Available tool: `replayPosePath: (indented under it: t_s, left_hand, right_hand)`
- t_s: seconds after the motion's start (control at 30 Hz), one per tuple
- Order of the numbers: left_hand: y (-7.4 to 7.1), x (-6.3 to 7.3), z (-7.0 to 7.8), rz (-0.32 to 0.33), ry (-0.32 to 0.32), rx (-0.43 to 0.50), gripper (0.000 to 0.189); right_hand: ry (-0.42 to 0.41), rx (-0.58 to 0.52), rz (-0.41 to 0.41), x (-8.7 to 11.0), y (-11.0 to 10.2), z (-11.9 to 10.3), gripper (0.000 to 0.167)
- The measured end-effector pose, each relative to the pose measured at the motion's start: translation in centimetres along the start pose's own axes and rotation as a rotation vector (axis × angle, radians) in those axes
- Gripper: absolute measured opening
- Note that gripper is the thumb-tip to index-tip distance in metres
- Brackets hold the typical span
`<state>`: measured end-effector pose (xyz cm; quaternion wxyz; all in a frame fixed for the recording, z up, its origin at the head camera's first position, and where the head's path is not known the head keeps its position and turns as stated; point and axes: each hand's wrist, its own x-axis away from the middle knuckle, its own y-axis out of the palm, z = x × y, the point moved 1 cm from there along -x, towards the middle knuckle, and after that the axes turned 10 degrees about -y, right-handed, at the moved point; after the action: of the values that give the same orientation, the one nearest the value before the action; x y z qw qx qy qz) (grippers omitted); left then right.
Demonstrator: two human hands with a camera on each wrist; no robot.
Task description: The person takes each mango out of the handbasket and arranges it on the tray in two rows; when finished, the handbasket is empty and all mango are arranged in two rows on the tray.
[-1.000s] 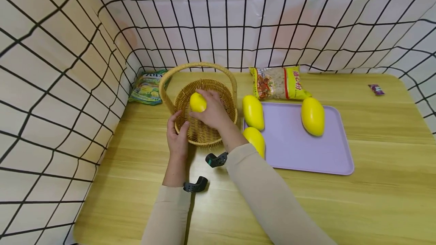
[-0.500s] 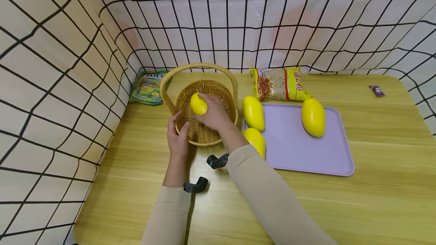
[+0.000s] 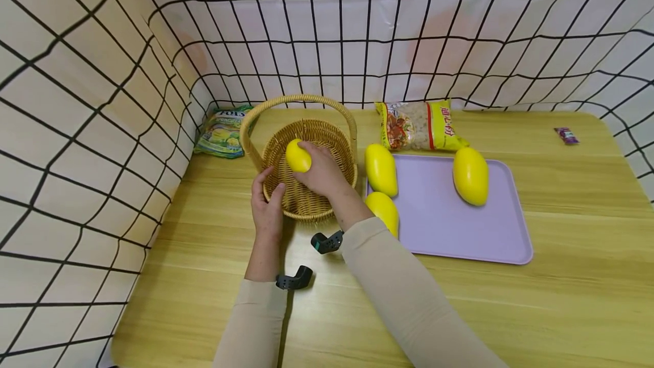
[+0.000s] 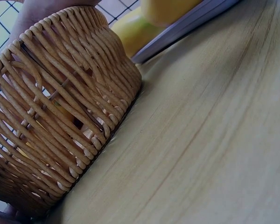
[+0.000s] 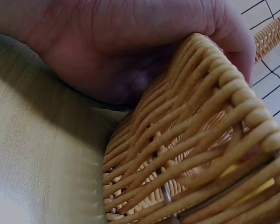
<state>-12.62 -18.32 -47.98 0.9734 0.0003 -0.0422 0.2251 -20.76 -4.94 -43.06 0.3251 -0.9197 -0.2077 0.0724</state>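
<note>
My right hand [image 3: 322, 169] reaches into a round wicker basket [image 3: 306, 212] and grips a yellow mango [image 3: 298, 156] inside it, thumb and fingers on its right side. My left hand [image 3: 267, 206] holds the basket's near left rim, thumb over the edge. In the right wrist view a hand [image 5: 130, 42] wraps the basket rim, and bits of yellow show through the weave. Another mango [image 3: 380, 169] and one more mango [image 3: 383, 210] lie at the left edge of a lilac tray [image 3: 444, 226]. Toward its right end lies a further mango [image 3: 470, 176].
The basket's tall handle [image 3: 301, 97] arches over its opening. Behind the tray lies a yellow-ended food bag [image 3: 414, 125]. A green packet [image 3: 222, 132] sits behind the basket to the left, and a small purple packet [image 3: 566, 135] at the far right. Wire grid [image 3: 337, 44] walls the table.
Over the last second my right hand and the mango have shifted very slightly, a little lower in the head view. My left hand stays on the basket rim; everything else is still.
</note>
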Motion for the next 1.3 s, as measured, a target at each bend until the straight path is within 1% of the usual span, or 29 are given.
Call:
replayPosePath:
  t_s: [0.17, 0.3, 0.4, 0.57, 0.7, 0.8, 0.9, 1.0, 1.13, 1.23, 1.3]
  left_hand:
    - [0.0, 0.0, 0.0, 0.002, -0.004, -0.005, 0.045]
    - [0.0, 0.0, 0.0, 0.006, 0.010, 0.006, 0.045]
    - [0.1, 0.1, 0.0, 0.008, 0.016, 0.017, 0.044]
    - [0.1, 0.3, 0.0, 0.012, 0.004, 0.010, 0.044]
    - [0.0, 0.2, 0.0, 0.015, -0.006, 0.003, 0.044]
    - [0.0, 0.2, 0.1, 0.016, -0.003, 0.012, 0.044]
    - [0.1, 0.1, 0.1, 0.017, -0.002, 0.022, 0.044]
    - [0.0, 0.0, 0.0, 0.011, -0.006, 0.023, 0.044]
    - [0.1, 0.1, -0.1, 0.000, -0.017, 0.029, 0.045]
    - [0.1, 0.2, -0.1, -0.004, -0.023, 0.047, 0.045]
    - [0.1, 0.3, -0.1, -0.009, -0.024, 0.063, 0.044]
  right_hand:
    - [-0.001, -0.002, -0.003, 0.0, -0.1, -0.1, 0.076]
    - [0.001, -0.008, 0.008, 0.1, -0.1, -0.2, 0.075]
    - [-0.001, -0.044, 0.061, 0.3, -0.1, -0.4, 0.074]
    - [-0.043, -0.086, 0.189, 0.9, -0.8, -1.1, 0.073]
    - [-0.072, -0.106, 0.230, 1.9, -1.9, -2.4, 0.071]
    - [-0.092, -0.107, 0.226, 3.1, -3.2, -3.6, 0.070]
    - [-0.135, -0.097, 0.224, 4.8, -4.6, -4.7, 0.073]
    - [-0.197, -0.150, 0.236, 6.8, -6.0, -5.2, 0.074]
    - [-0.244, -0.238, 0.232, 9.6, -7.7, -5.0, 0.065]
    - [-0.259, -0.227, 0.221, 11.8, -8.9, -4.3, 0.060]
    - [-0.284, -0.249, 0.229, 13.2, -9.6, -3.6, 0.060]
